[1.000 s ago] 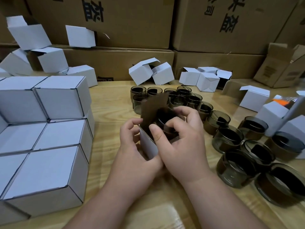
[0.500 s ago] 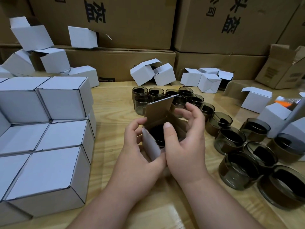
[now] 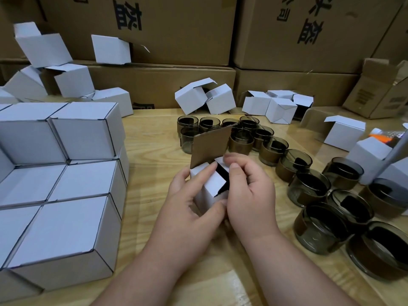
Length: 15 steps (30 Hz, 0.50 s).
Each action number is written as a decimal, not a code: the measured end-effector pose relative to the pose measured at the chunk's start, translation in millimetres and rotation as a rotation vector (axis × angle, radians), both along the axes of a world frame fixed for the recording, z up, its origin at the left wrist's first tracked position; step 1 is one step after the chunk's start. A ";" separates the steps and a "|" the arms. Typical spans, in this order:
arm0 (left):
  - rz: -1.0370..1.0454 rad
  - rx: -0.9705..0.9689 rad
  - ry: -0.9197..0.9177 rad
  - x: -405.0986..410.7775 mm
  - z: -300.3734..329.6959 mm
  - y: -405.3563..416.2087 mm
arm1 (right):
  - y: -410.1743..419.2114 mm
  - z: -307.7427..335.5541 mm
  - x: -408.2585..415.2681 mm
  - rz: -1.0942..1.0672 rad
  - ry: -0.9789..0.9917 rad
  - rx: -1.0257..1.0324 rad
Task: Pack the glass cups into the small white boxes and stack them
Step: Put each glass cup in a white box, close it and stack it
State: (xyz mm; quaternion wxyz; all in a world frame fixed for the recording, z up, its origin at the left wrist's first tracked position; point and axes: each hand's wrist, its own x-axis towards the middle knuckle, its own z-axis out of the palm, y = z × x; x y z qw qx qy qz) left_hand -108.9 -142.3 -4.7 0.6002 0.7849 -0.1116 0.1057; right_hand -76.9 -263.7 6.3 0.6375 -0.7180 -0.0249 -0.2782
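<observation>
- Stack of closed white boxes sits along the bench's left edge, so plenty's done.
- Left hand grips the small box mid-bench; right hand pinches its side flap, lid up.
- Loose glass cups crowd the right side, probably lots left.

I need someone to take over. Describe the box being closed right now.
On the wooden table, right of the stacked white boxes, both hands hold one small white box. Unlike the others, its brown lid flap stands upright.
</observation>
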 end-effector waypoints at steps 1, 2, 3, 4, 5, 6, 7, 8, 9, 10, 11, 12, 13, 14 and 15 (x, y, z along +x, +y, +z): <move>0.006 0.008 0.010 -0.8 0.5 -0.2 | -0.3 -0.1 -0.2 0.002 0.034 0.035; 0.014 0.012 0.010 -1.2 0.8 -0.1 | -0.7 0.2 -0.3 0.006 0.053 0.057; 0.024 0.014 -0.001 -1.5 1.0 0.0 | -1.2 0.2 -0.2 0.015 0.055 0.068; 0.035 0.016 -0.020 -1.8 1.2 0.0 | -1.5 0.5 -0.4 0.033 0.049 0.075; 0.046 0.017 -0.039 -1.9 1.0 0.1 | -1.3 0.5 -0.4 0.059 0.045 0.078; 0.056 0.015 -0.054 -1.7 0.5 0.3 | -0.7 0.6 -0.8 0.091 0.041 0.075; 0.065 0.012 -0.063 -1.7 0.3 0.3 | -0.1 0.2 -1.2 0.122 0.038 0.068; 0.076 0.012 -0.067 -1.8 0.7 0.1 | 0.3 -0.2 -1.6 0.149 0.032 0.060; 0.090 0.016 -0.073 -1.9 1.1 0.3 | 0.2 -0.6 -1.7 0.169 0.023 0.057; 0.103 0.021 -0.081 -1.8 1.5 0.4 | 0.0 -1.0 -1.6 0.179 0.015 0.057; 0.111 0.027 -0.091 -1.7 2.1 0.6 | -0.5 -1.5 -1.2 0.182 0.012 0.062; 0.115 0.035 -0.105 -1.4 2.5 0.9 | -0.7 -1.7 -0.7 0.185 0.014 0.079; 0.115 0.042 -0.123 -1.4 2.5 1.1 | -0.6 -1.5 -0.3 0.191 0.017 0.106; 0.114 0.048 -0.144 -1.4 2.4 1.1 | -0.7 -1.0 -0.1 0.196 0.021 0.132; 0.114 0.052 -0.160 -1.6 2.4 1.3 | -0.5 0.2 -0.5 0.194 0.020 0.143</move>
